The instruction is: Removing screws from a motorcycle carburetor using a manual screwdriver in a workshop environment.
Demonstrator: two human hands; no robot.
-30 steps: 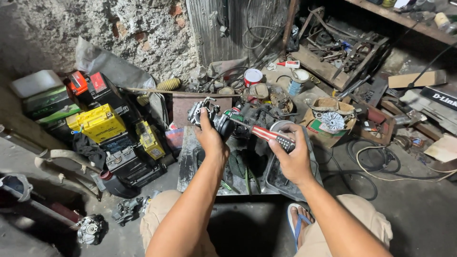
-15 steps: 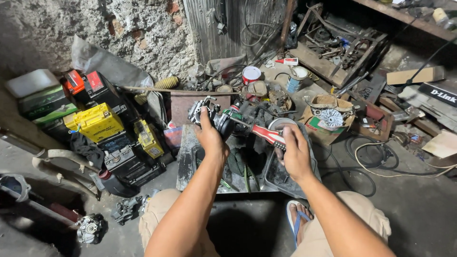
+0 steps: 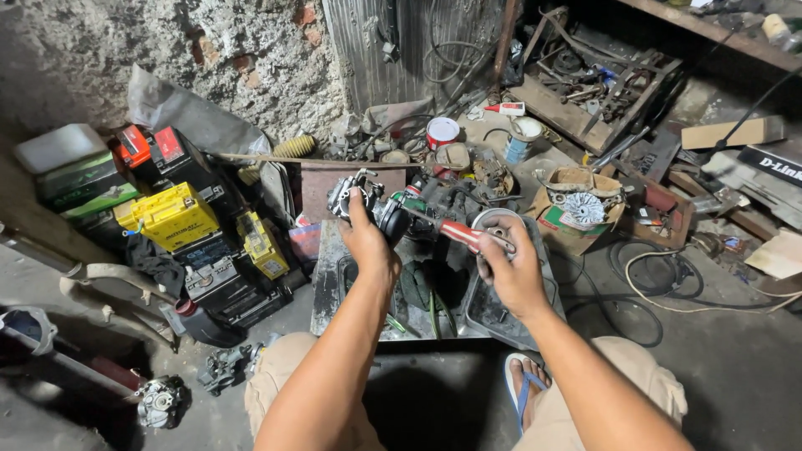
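Two hands meet at the centre of the frame on a small grey cast-metal carburettor body (image 3: 355,197) with a black round end. The left hand (image 3: 368,242) is wrapped around it; the right hand (image 3: 510,269) grips a red-and-white-handled screwdriver (image 3: 459,235) aimed at the part. It looks dense, rigid and probably oily, so best held around the casting, not its thin fittings. Below lies a dark metal tray (image 3: 489,313); a yellow rectangular battery (image 3: 171,217) sits at middle left.

Red-and-white striped screwdriver handle (image 3: 462,235); silver-grey metal carburetor (image 3: 355,193); bright yellow box-shaped battery (image 3: 172,215); red-and-white round tin can (image 3: 442,132); blue-strapped flip-flop sandal (image 3: 524,385); ribbed yellow spring (image 3: 293,147).
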